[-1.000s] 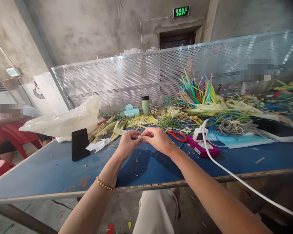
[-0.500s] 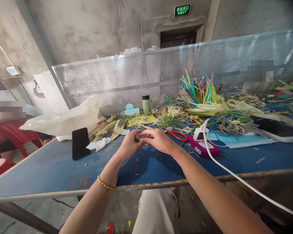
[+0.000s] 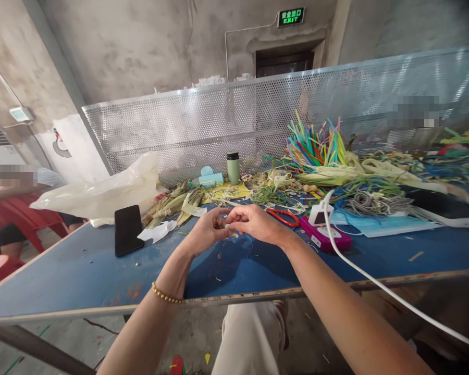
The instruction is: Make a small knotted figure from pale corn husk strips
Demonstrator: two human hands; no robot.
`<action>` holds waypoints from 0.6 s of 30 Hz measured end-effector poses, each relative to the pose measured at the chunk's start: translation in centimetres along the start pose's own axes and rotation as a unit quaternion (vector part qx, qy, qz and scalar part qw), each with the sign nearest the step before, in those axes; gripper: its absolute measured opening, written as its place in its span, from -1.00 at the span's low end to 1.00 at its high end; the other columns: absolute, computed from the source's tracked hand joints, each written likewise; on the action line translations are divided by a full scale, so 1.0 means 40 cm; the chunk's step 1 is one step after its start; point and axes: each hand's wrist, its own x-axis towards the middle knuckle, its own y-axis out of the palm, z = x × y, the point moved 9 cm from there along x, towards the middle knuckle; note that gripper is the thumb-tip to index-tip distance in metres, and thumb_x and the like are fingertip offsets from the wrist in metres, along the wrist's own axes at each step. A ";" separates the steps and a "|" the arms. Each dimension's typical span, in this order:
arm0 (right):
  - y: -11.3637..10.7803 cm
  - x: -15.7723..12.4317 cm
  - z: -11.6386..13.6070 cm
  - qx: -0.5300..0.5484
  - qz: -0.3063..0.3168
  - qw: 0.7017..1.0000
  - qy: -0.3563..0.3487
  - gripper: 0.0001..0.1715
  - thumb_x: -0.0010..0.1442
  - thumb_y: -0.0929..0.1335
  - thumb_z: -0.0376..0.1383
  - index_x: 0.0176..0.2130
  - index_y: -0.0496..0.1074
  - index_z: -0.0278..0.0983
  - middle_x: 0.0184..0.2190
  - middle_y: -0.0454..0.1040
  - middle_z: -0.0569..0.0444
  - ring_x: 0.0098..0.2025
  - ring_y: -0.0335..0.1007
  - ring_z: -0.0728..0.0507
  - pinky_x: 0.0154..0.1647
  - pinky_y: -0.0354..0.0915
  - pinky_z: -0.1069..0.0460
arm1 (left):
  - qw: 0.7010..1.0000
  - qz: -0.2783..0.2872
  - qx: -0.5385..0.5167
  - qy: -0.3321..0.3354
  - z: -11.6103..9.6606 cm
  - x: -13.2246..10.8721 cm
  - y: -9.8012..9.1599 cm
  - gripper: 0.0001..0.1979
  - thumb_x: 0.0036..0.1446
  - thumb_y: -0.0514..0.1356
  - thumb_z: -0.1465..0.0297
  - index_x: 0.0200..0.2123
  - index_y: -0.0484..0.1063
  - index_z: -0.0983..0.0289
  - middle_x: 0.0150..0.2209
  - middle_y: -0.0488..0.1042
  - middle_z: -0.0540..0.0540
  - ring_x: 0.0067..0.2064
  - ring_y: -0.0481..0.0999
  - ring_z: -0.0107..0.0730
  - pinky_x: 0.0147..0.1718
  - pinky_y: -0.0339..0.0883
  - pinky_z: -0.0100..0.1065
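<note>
My left hand (image 3: 206,229) and my right hand (image 3: 254,223) meet above the blue table (image 3: 234,276), fingertips pinched together around something small and pale that I cannot make out. A thin thread hangs near my right fingers. Behind my hands lie dried husks (image 3: 172,207) and scraps. Red-handled scissors (image 3: 283,217) rest just beyond my right hand, and a white paper piece (image 3: 157,232) is left of my left hand.
A black phone (image 3: 128,230) and a plastic bag (image 3: 105,195) are on the left. At the back stands a green bottle (image 3: 233,168). Right are a magenta box (image 3: 328,234) with a white cable (image 3: 375,281), a blue mask (image 3: 386,225) and colourful stems (image 3: 316,146). A person sits far left.
Both hands stay together in almost the same place. My right fingers have curled a little more, and my left wrist has shifted slightly left.
</note>
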 end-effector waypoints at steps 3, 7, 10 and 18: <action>-0.001 -0.002 0.000 0.007 0.012 1.000 -0.012 -0.77 0.10 0.40 -0.23 -0.27 0.48 -0.34 -0.48 0.47 0.10 -0.47 0.34 0.00 -0.43 0.27 0.10 | 0.999 0.021 0.031 0.000 0.002 0.002 0.003 -0.46 -0.19 0.42 0.37 -0.06 0.44 0.32 -0.50 0.41 -0.01 -0.45 0.37 -0.45 -0.47 0.23 -0.41; -0.005 -0.001 0.000 -0.003 0.018 1.000 -0.017 -0.75 0.12 0.37 -0.26 -0.21 0.49 -0.37 -0.41 0.50 0.05 -0.42 0.36 -0.01 -0.37 0.29 0.09 | 0.999 0.022 0.036 0.003 -0.001 0.002 0.002 -0.43 -0.13 0.40 0.36 0.00 0.39 0.34 -0.48 0.42 0.00 -0.47 0.36 -0.49 -0.47 0.20 -0.42; -0.012 -0.001 0.002 -0.017 0.010 1.000 -0.015 -0.77 0.12 0.37 -0.29 -0.21 0.51 -0.37 -0.40 0.50 0.05 -0.42 0.34 0.00 -0.39 0.27 0.10 | 0.999 0.023 0.024 -0.001 -0.008 -0.003 0.007 -0.41 -0.16 0.41 0.36 0.00 0.41 0.34 -0.47 0.44 0.01 -0.46 0.38 -0.48 -0.46 0.21 -0.41; -0.021 -0.008 0.015 -0.002 -0.003 1.000 -0.020 -0.75 0.08 0.42 -0.23 -0.23 0.55 -0.32 -0.40 0.48 0.08 -0.42 0.31 0.01 -0.40 0.24 0.11 | 0.999 0.047 -0.004 0.000 -0.021 -0.011 0.018 -0.41 -0.20 0.43 0.38 -0.01 0.44 0.32 -0.41 0.49 0.08 -0.37 0.47 -0.36 -0.41 0.28 -0.38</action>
